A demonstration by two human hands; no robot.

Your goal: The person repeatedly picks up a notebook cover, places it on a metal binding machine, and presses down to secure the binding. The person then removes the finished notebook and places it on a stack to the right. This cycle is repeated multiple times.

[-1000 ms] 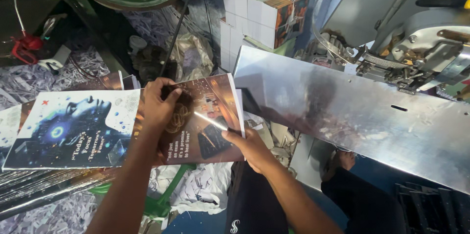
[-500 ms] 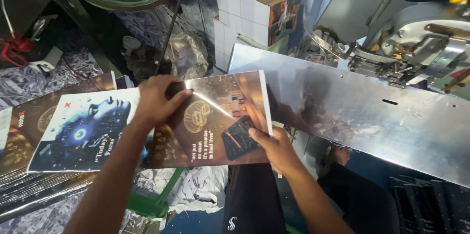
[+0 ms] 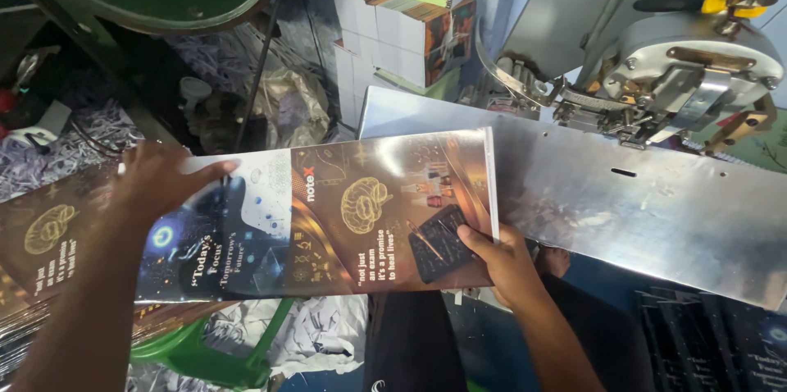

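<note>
Glossy printed cover sheet (image 3: 328,220) held flat and opened out, its right edge just reaching the steel plate (image 3: 639,203) of the stitching machine (image 3: 680,72). Left hand (image 3: 160,183) closed on its upper left edge, right hand (image 3: 504,261) pinching the lower right corner. Feeding appears barely begun. The stack at left (image 3: 41,244) is cut off.

The light is soft and a bit dim. The shiny metal plate (image 3: 639,211) at 3 o'clock glares white. The glossy cover (image 3: 328,211) shines too. The left hand (image 3: 156,183) looks blurry. Corners at 7 o'clock stay dark.
</note>
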